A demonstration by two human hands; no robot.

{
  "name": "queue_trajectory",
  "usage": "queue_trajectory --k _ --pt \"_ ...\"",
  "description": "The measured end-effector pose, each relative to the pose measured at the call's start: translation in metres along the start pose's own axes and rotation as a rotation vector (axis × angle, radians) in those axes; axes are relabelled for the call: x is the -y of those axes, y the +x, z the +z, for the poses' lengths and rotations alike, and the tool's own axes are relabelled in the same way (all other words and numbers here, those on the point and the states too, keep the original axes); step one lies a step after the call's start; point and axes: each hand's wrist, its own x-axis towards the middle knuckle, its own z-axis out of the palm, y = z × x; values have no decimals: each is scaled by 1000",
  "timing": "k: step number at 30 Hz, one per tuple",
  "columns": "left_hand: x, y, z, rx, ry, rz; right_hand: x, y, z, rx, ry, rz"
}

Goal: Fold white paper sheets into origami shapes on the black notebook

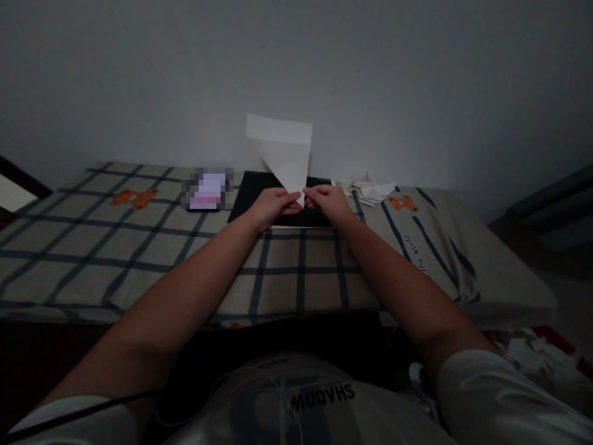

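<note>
A white sheet of paper, partly folded to a narrow point at its lower end, stands up above a black calendar-like board on the table. My left hand pinches the paper's lower tip from the left. From the right, my right hand closes thumb and finger on the same narrow end. Both hands rest low over the black board, close together. The paper's wide upper part leans toward the wall, and fingers hide some of the folded tip.
A phone with a lit, blurred screen lies left of the board. Several crumpled or folded white paper pieces sit to the right. A checked cloth covers the table, which stands against a grey wall. Below right is a red-rimmed container of white scraps.
</note>
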Motion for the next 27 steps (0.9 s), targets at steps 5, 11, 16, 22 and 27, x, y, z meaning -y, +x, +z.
queue_trajectory --k 5,11,16,22,27 --pt "-1 -2 1 12 -11 -11 -2 1 -1 -10 -48 -31" --pt "-2 -2 2 -26 -7 3 -7 2 -2 -72 -63 -53" --pt "-4 -1 3 -120 -14 38 2 -3 0 -1 -51 26" --pt "-4 0 4 -143 -12 57 6 -5 0 36 -84 81" --pt "-3 0 3 -82 -29 44 5 -4 -1 20 -123 36"
